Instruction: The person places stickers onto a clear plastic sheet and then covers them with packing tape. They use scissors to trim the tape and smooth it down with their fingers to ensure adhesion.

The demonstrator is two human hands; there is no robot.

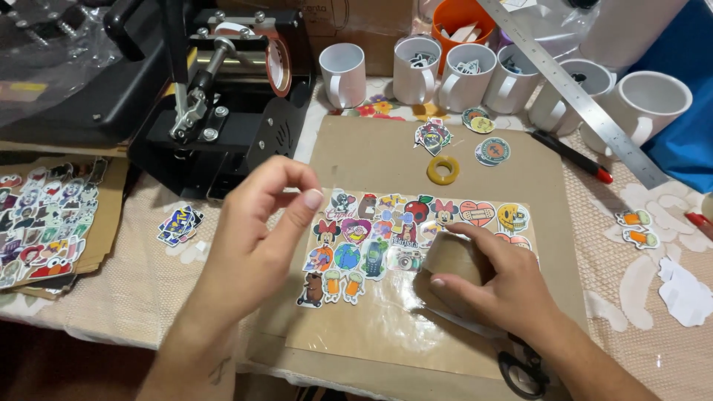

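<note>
A sheet of cartoon stickers (44, 223) lies at the far left of the tabletop (148, 282), beside a black mug press (215, 111). The person's left hand (252, 238) hovers above the tabletop's cardboard mat (371, 148), thumb and forefinger pinched together; whether anything thin sits between the fingers cannot be told. Below it, rows of stickers (386, 230) lie under a clear film (386, 319). The right hand (497, 286) grips a brown tape roll (449, 256), fingers wrapped over it, pressing it onto the film at the stickers' right end. Scissors (520, 364) lie under the right wrist. White mugs (460, 78) and a steel ruler (579, 96) line the back. The film looks likely to wrinkle or drag stickers askew if the roll slips.
</note>
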